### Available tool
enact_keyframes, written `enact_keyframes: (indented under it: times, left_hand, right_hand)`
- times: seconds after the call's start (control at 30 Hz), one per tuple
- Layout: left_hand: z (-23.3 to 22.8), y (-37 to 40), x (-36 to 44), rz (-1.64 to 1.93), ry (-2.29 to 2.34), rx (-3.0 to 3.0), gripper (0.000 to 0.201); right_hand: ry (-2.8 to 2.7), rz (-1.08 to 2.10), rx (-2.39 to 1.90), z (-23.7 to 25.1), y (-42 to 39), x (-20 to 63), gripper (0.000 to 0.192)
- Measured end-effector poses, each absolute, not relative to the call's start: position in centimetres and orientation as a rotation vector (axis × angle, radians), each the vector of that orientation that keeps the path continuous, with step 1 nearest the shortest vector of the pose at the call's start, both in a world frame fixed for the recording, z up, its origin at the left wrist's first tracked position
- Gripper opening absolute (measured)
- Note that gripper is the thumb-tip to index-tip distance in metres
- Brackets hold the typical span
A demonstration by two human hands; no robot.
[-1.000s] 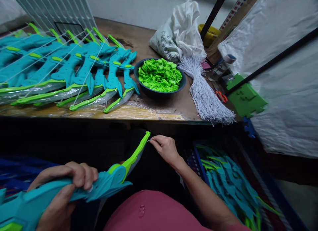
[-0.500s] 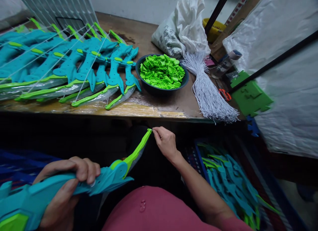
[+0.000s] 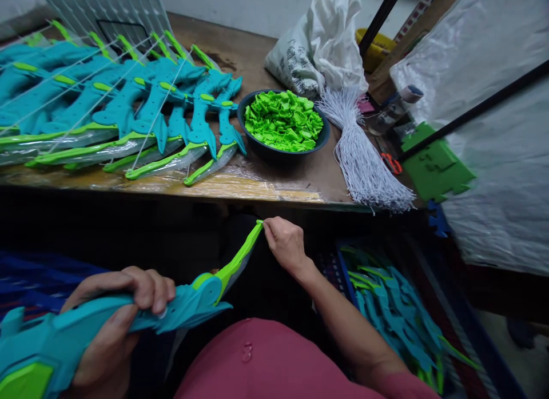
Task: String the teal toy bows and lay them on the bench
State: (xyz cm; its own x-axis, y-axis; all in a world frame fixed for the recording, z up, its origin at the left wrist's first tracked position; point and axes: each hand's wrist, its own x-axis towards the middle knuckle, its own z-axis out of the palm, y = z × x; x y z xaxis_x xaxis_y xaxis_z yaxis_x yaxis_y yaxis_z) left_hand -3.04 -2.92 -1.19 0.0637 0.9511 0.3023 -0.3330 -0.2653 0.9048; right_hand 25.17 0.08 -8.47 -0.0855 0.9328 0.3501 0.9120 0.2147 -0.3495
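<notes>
The left hand [image 3: 115, 324] is wrapped around the teal plastic toy bow with a lime-green limb [image 3: 189, 302], held low over the lap. The right hand [image 3: 285, 244] pinches the green limb's tip, fingers pressed together there. Beyond both hands, the wooden desk [image 3: 274, 187] carries a dark bowl of small green plastic pieces [image 3: 283, 122], beside a bundle of white strings [image 3: 360, 159].

The wooden bench [image 3: 274, 184] carries teal toy bows [image 3: 128, 110], a bowl [image 3: 257, 147] (green clips inside), white cords [image 3: 364, 164]
</notes>
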Motion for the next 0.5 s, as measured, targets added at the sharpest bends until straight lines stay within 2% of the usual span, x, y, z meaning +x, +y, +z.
enact_keyframes:
  times: [0.27,0.5]
  left_hand:
    - [-1.2,-3.0,-2.7,1.471,0.753,1.18,0.022]
    - [-1.3,-3.1,-3.2,1.443,0.743,1.149,0.021]
  right_hand:
    - [-2.091,0.098,-1.808,-7.6,0.3,24.7,0.031]
    - [-2.026,0.329,-1.922,-6.9,1.2,24.0,0.017]
